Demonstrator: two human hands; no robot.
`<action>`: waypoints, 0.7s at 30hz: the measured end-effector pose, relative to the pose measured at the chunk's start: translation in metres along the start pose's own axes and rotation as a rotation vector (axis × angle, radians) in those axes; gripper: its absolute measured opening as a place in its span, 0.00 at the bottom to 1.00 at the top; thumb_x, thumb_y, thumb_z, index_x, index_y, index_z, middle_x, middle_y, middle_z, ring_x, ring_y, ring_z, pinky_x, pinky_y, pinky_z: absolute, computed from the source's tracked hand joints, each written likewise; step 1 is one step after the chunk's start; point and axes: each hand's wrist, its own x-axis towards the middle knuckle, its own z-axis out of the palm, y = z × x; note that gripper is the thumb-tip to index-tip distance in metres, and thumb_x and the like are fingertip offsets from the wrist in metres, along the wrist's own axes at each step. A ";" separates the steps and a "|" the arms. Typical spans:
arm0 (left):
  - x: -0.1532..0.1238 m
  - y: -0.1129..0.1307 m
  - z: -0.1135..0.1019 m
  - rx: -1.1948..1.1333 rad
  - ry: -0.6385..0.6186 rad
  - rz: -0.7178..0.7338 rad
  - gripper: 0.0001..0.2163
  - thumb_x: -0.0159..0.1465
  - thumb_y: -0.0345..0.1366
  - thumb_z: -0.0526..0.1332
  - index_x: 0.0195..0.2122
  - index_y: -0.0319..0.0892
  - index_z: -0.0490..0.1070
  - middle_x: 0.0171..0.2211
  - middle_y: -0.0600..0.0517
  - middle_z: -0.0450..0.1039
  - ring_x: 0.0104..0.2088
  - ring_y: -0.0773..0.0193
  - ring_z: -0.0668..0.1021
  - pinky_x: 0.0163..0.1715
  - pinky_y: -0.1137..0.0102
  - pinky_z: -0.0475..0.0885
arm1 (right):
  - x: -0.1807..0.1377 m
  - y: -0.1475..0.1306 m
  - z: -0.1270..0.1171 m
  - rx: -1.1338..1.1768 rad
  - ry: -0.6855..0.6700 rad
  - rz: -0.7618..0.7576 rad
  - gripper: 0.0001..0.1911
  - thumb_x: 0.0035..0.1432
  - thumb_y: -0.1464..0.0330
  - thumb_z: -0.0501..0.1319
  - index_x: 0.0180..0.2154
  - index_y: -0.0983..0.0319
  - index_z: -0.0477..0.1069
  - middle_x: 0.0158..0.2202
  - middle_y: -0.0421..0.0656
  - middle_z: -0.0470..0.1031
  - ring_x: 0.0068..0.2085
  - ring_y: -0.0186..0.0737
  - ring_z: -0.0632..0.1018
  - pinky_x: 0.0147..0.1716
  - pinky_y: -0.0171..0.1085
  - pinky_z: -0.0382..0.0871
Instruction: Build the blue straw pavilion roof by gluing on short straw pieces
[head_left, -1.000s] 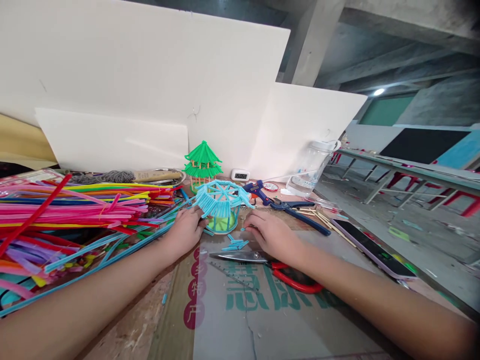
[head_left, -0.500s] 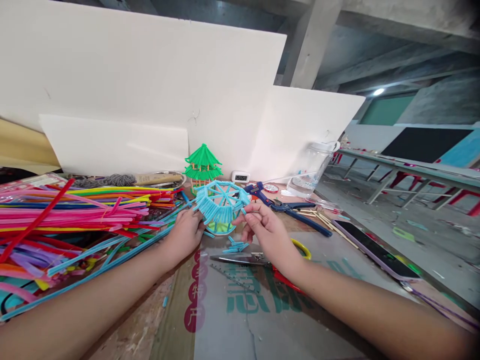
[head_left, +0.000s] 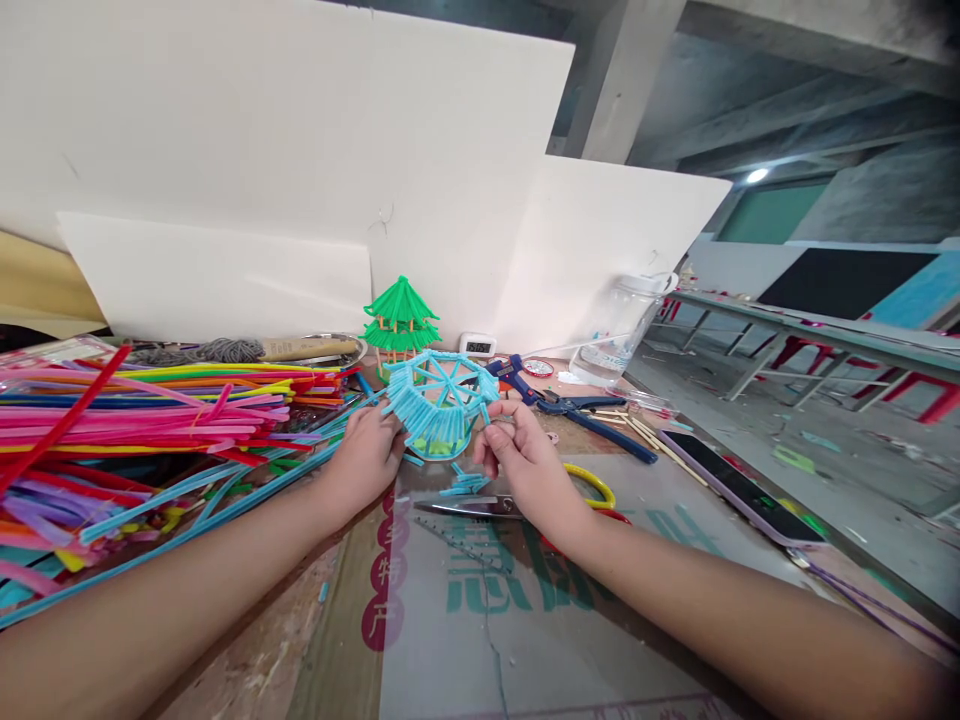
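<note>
A pavilion-like model of light blue pipe cleaners (head_left: 435, 410), with a spoked open top and a fringed sloping roof, stands between my hands. My left hand (head_left: 367, 445) is closed on its left side, the fingertips partly hidden behind the roof. At the right edge of the roof, my right hand (head_left: 517, 450) pinches a short blue pipe cleaner piece (head_left: 485, 412). Below the model lie several cut blue pieces (head_left: 466, 484). Scissors (head_left: 480, 506) with yellow and red handles rest under my right hand, which partly covers them.
Bundles of coloured pipe cleaners (head_left: 142, 410) crowd the left. Behind the model stands a green pagoda model (head_left: 403, 315) beside a small digital clock (head_left: 478, 345). A glue gun (head_left: 511, 378), blue-handled pliers (head_left: 600, 425), a water jug (head_left: 611, 330) and a phone (head_left: 739, 490) are to the right.
The view has shifted slightly. My right fingers have drawn a little away from the roof's edge, and the short blue piece shows upright between them. My left hand keeps its hold.
</note>
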 end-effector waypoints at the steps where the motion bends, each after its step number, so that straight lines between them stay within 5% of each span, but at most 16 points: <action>1: 0.000 0.000 0.000 0.003 -0.001 0.001 0.08 0.65 0.32 0.53 0.31 0.39 0.70 0.38 0.42 0.73 0.45 0.50 0.73 0.49 0.57 0.66 | -0.001 -0.001 0.001 0.014 -0.004 0.003 0.11 0.62 0.59 0.55 0.41 0.57 0.57 0.25 0.34 0.72 0.23 0.32 0.70 0.24 0.33 0.62; 6: 0.000 0.001 0.000 0.002 0.008 0.003 0.09 0.65 0.32 0.53 0.30 0.39 0.69 0.37 0.42 0.72 0.44 0.50 0.74 0.49 0.57 0.67 | -0.003 -0.004 0.003 0.040 -0.012 0.067 0.16 0.60 0.54 0.58 0.34 0.58 0.58 0.25 0.38 0.77 0.25 0.35 0.76 0.26 0.35 0.68; 21: 0.001 -0.002 0.003 -0.064 -0.009 0.020 0.09 0.65 0.33 0.52 0.35 0.38 0.72 0.42 0.39 0.73 0.50 0.48 0.72 0.52 0.54 0.64 | -0.004 -0.007 0.005 -0.064 -0.047 0.052 0.17 0.61 0.54 0.57 0.30 0.59 0.62 0.22 0.37 0.73 0.23 0.32 0.73 0.26 0.34 0.69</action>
